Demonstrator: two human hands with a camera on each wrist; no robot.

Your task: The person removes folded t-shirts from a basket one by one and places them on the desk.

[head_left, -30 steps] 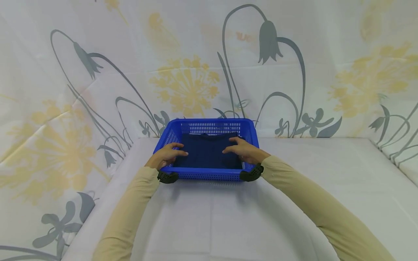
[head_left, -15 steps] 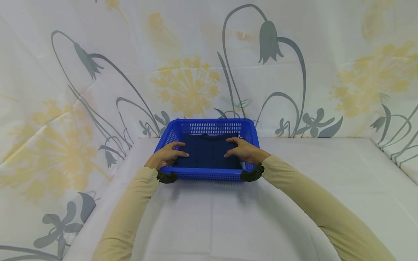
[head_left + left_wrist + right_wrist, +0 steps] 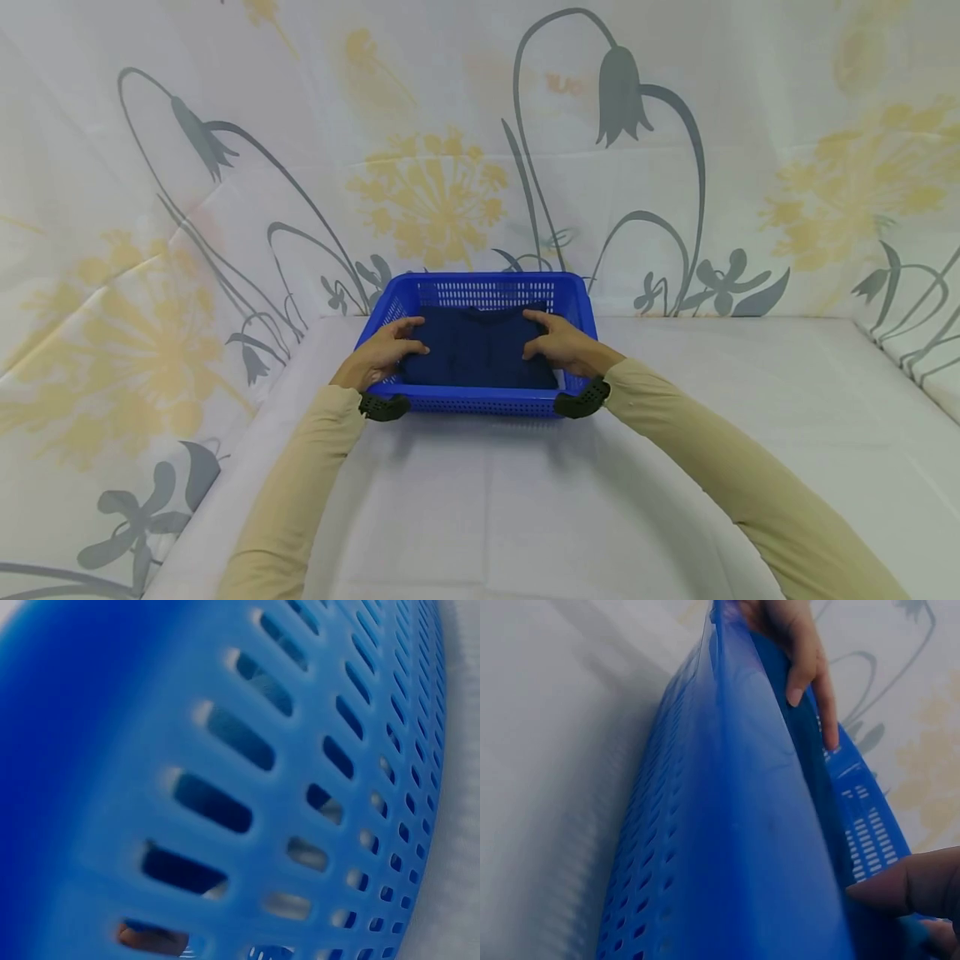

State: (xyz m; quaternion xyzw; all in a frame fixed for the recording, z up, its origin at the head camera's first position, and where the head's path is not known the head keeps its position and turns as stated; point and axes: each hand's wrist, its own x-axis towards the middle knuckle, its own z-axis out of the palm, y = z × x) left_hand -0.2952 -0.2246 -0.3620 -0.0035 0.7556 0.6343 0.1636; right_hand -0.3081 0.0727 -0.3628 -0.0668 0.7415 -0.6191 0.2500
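Observation:
A folded navy T-shirt (image 3: 480,354) lies inside a blue plastic basket (image 3: 480,400), its curved neckline toward the back wall. My left hand (image 3: 382,353) grips the shirt's left side, thumb on top. At the opposite side my right hand (image 3: 564,343) holds the cloth the same way. The fingertips under the shirt are hidden. Creases run across the cloth's middle, between the hands. In the right wrist view, the thumb of my right hand (image 3: 919,881) presses against the dark shirt (image 3: 806,750). The left wrist view shows mostly the basket's slotted wall (image 3: 337,750).
The basket stands on a white-covered table (image 3: 450,500), near its back edge. Behind rises a white curtain (image 3: 450,100) printed with grey and yellow flowers. Dark straps sit at both wrists, close to the basket's front rim.
The fingers have closed in on the shirt's two sides. Its surface, flat before, is now creased, and its back right corner stands slightly higher. The basket has stayed in place.

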